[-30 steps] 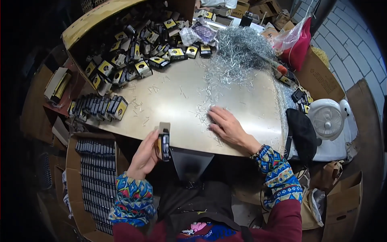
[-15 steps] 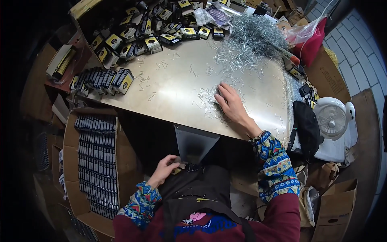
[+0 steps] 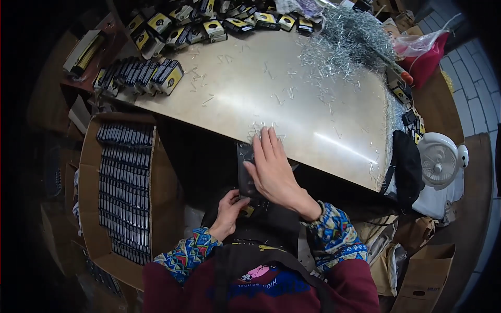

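Note:
My right hand (image 3: 274, 175) lies nearly flat at the table's near edge, its fingers stretched out over a small heap of thin, silvery bent wire pieces (image 3: 257, 127). Below the edge, close to my lap, my left hand (image 3: 228, 214) has its fingers curled round something small; a bit of yellow and black shows beside them, but the thing is mostly hidden. A big tangled pile of the same wire pieces (image 3: 347, 41) rests at the table's far right. More single pieces are scattered over the metal tabletop (image 3: 229, 104).
Black-and-yellow small boxes (image 3: 214, 28) are heaped along the back, with a row of them (image 3: 138, 75) at the left edge. An open carton (image 3: 90, 208) of packed boxes stands at lower left. At right are a black cloth item (image 3: 404, 169) and a white fan (image 3: 438, 160).
My right hand has drawn toward me from mid-table to the near edge, and the small heap of wire pieces has come with it. The left hand stays low, slightly shifted right.

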### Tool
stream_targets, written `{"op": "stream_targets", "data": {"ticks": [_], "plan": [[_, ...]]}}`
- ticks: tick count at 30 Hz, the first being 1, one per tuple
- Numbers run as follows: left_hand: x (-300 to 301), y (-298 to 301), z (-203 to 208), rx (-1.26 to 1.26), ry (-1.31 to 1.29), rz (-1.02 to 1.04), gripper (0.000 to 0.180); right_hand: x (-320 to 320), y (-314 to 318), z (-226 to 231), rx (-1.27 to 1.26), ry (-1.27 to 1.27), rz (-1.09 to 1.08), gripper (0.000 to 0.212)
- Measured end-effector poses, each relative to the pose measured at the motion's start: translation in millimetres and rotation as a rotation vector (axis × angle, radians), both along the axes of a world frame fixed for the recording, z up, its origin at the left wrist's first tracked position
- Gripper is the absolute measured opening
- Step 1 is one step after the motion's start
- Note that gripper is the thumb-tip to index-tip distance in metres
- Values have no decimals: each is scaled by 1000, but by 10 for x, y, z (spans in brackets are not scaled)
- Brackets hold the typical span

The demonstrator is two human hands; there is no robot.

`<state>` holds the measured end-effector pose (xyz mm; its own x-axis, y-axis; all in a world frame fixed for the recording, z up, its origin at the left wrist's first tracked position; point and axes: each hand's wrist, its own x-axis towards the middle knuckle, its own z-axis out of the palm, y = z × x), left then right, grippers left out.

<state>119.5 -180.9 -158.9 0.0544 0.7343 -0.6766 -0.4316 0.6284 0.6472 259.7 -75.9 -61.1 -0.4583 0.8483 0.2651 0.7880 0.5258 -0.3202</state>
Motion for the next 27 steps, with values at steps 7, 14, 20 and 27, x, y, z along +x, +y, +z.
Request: {"op": "stream_targets", "data": {"ticks": [7, 14, 20, 27], "plan": [[-108, -59, -86, 108, -51, -60, 43, 340, -141, 551, -324, 371, 203, 33], [35, -128, 53, 502, 777, -446, 71, 164, -361, -209, -161, 60, 235, 30], [32, -173, -126, 655, 961, -409, 69, 214, -643, -398, -362, 98, 334, 39], [-258, -202, -245, 844, 955, -465, 71, 230, -645, -254, -721, 343, 409, 41]]}}
